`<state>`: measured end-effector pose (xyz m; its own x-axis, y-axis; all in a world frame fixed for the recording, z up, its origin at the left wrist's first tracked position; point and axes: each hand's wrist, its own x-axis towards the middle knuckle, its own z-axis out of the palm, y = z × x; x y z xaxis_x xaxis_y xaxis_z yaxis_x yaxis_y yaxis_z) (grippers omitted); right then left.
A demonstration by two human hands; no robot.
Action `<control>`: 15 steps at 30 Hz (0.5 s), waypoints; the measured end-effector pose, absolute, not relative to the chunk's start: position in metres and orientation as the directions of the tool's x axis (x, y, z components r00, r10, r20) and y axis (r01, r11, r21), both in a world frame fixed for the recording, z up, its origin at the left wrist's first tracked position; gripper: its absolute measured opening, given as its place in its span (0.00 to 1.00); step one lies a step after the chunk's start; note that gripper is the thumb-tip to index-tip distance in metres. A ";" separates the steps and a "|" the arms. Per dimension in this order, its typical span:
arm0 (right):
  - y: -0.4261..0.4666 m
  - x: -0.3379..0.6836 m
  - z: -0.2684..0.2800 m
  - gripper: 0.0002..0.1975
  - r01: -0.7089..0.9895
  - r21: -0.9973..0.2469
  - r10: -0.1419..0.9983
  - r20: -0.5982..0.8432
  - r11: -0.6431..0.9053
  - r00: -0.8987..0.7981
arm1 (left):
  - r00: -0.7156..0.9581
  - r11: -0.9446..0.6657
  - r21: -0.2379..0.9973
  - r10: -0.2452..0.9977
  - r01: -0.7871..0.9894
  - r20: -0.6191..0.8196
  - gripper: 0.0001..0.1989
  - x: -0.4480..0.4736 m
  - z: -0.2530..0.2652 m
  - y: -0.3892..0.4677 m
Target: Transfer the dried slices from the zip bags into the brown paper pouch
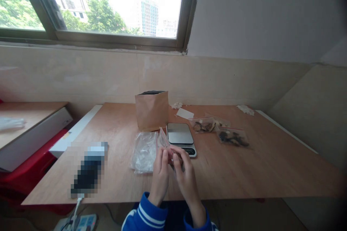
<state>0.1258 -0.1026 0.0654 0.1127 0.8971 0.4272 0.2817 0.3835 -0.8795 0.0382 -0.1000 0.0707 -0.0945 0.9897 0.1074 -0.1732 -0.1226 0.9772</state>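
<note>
Head view: my left hand (160, 173) and right hand (185, 177) pinch one small clear zip bag (166, 142) between them above the wooden table's (271, 166) near edge, just beside the silver scale (180, 135); bare wood lies rightward.

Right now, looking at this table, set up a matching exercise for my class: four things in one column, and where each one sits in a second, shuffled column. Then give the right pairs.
Things
1. brown paper bag
2. kitchen scale
3. pile of empty clear bags
4. small zip bag

Places
A. flat on the table, left of the scale
B. pinched between the left hand and right hand
C. standing upright at the back, near the wall
D. just beyond the hands, right of the clear pile

Pairs: 1-C, 2-D, 3-A, 4-B
</note>
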 end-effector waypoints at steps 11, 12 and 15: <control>-0.103 0.134 0.064 0.14 0.076 -0.966 0.965 0.253 0.248 0.066 | -0.051 -0.188 0.982 0.981 -0.008 0.187 0.18 0.032 0.074 -0.102; -0.104 0.136 0.064 0.15 0.073 -0.968 0.967 0.245 0.240 0.072 | -0.037 -0.202 0.979 0.979 0.009 0.203 0.18 0.032 0.074 -0.102; -0.104 0.138 0.065 0.14 0.101 -0.959 0.959 0.272 0.263 0.082 | -0.020 -0.237 0.971 0.971 0.037 0.238 0.18 0.030 0.073 -0.102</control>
